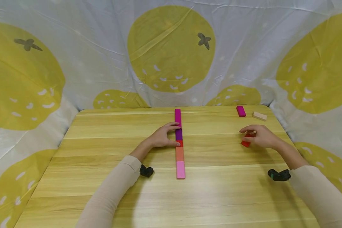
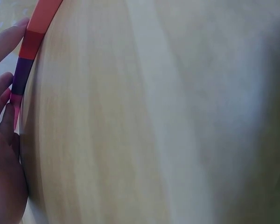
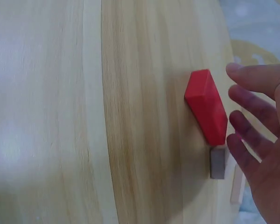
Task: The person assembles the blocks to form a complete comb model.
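A straight row of coloured blocks runs up the middle of the table: a pink block (image 1: 180,169) nearest, then an orange block (image 1: 179,154), a red block (image 1: 180,143), a purple block (image 1: 179,134) and a magenta stretch (image 1: 178,116) at the far end. My left hand (image 1: 161,136) reaches over from the left, thumb at the row's red block and fingertips at the purple and magenta part. On the right, a separate red block (image 3: 207,106) lies beside my right hand (image 1: 261,136). The right wrist view shows a gap between its spread fingers and that block.
Toward the far right corner lie a magenta block (image 1: 241,111) and a pale wooden block (image 1: 259,116). The right wrist view shows a greyish block (image 3: 218,163) past the red one. A fruit-printed cloth (image 1: 171,69) hangs along the table's far edge and sides.
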`<state>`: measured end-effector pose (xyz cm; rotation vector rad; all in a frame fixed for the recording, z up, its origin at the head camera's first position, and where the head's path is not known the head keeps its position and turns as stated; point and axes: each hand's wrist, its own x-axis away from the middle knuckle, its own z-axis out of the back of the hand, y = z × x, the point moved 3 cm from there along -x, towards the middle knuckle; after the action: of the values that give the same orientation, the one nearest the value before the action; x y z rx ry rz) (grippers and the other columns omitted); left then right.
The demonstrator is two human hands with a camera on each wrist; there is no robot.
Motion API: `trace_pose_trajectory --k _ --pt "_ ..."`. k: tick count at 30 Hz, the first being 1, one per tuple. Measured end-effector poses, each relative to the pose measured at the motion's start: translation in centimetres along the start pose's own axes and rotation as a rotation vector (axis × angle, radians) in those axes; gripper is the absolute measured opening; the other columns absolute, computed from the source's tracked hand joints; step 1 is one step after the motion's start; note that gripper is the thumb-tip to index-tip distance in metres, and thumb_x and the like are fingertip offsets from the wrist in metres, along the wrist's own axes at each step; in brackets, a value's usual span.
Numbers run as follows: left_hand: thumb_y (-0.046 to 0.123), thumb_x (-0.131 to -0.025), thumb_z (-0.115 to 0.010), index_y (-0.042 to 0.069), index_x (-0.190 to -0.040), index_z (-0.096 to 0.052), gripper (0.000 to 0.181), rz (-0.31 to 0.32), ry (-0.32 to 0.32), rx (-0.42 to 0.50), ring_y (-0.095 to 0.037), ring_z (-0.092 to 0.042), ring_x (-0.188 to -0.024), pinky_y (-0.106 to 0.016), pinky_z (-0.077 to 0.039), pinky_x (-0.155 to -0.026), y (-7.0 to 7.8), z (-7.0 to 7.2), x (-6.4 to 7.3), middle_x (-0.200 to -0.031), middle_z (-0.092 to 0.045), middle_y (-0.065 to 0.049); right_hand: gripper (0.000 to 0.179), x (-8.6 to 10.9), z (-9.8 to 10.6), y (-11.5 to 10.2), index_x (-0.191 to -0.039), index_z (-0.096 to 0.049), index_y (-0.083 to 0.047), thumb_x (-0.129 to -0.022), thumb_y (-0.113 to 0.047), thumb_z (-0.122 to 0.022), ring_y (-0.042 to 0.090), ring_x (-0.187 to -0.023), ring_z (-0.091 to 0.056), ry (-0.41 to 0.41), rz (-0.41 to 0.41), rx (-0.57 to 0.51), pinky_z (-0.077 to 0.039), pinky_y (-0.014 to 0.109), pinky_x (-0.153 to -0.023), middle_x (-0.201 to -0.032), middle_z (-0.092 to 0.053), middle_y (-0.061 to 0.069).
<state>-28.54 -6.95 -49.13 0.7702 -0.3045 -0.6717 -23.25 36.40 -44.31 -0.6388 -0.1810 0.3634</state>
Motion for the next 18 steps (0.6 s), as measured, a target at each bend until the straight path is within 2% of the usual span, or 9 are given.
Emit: trace_pose_trajectory --k 3,6,8,10,14,16,18 --pt "0.039 -0.083 -0.087 0.014 -0.154 -0.051 0.084 0.008 0.0 0.003 -0.028 -0.028 -0.151 -0.047 -0.027 -0.12 0.04 0.01 0.04 -0.164 -0.033 -0.003 0.031 0.28 0.13 0.35 -0.123 -0.071 0.004 -0.095 -0.007 -0.076 0.039 -0.105 -0.067 -0.035 -0.01 -0.004 -0.055 0.054 -0.091 -0.119 -0.069 0.02" --pt "0.039 -0.083 -0.087 0.014 -0.155 -0.051 0.084 0.008 0.001 -0.001 -0.028 -0.028 -0.151 -0.046 -0.027 -0.121 -0.03 -0.03 0.03 -0.164 -0.033 -0.003 0.031 0.48 0.15 0.43 -0.123 -0.071 0.004 -0.094 -0.004 -0.075 0.047 -0.118 -0.061 -0.079 0.004 0.004 -0.053 0.057 -0.094 -0.123 -0.068 0.021" --pt "0.038 -0.082 -0.087 0.013 -0.154 -0.051 0.084 0.003 0.001 0.0 -0.028 -0.028 -0.151 -0.045 -0.026 -0.121 -0.04 -0.01 0.0 -0.164 -0.034 -0.003 0.031 0.49 0.18 0.41 -0.121 -0.073 0.0 -0.09 0.002 -0.073 0.051 -0.128 -0.053 -0.11 0.026 0.03 -0.05 0.058 -0.098 -0.124 -0.068 0.018" --pt "0.038 -0.082 -0.087 0.012 -0.154 -0.052 0.084 -0.001 0.002 -0.001 -0.028 -0.029 -0.151 -0.045 -0.026 -0.121 -0.05 -0.02 0.0 -0.164 -0.034 -0.003 0.038 0.41 0.14 0.34 -0.118 -0.075 -0.003 -0.082 0.01 -0.07 0.051 -0.13 -0.05 -0.143 0.068 0.068 -0.047 0.057 -0.101 -0.124 -0.068 0.016" --pt "0.038 -0.082 -0.087 0.012 -0.154 -0.052 0.084 0.004 0.003 -0.003 -0.027 -0.029 -0.151 -0.045 -0.026 -0.121 -0.08 -0.04 0.06 -0.164 -0.034 -0.003 0.043 0.17 -0.04 0.01 -0.108 -0.076 -0.005 -0.072 0.017 -0.069 0.042 -0.114 -0.061 -0.148 0.224 0.165 -0.042 0.06 -0.106 -0.116 -0.07 0.011" --pt "0.039 -0.082 -0.087 0.012 -0.154 -0.051 0.084 0.005 0.004 -0.004 -0.027 -0.029 -0.151 -0.045 -0.027 -0.121 -0.09 -0.07 0.03 -0.164 -0.034 -0.003 0.038 0.04 -0.18 0.05 -0.104 -0.076 -0.004 -0.072 0.017 -0.074 0.037 -0.103 -0.065 -0.113 0.307 0.209 -0.042 0.063 -0.105 -0.109 -0.072 0.009" --pt "0.039 -0.083 -0.087 0.012 -0.154 -0.051 0.084 0.001 0.005 -0.001 -0.027 -0.028 -0.151 -0.045 -0.027 -0.121 -0.07 -0.09 0.0 -0.164 -0.033 -0.003 0.035 0.0 -0.32 0.12 -0.101 -0.076 -0.004 -0.072 0.015 -0.081 0.033 -0.096 -0.066 -0.073 0.355 0.248 -0.043 0.064 -0.103 -0.103 -0.072 0.007"
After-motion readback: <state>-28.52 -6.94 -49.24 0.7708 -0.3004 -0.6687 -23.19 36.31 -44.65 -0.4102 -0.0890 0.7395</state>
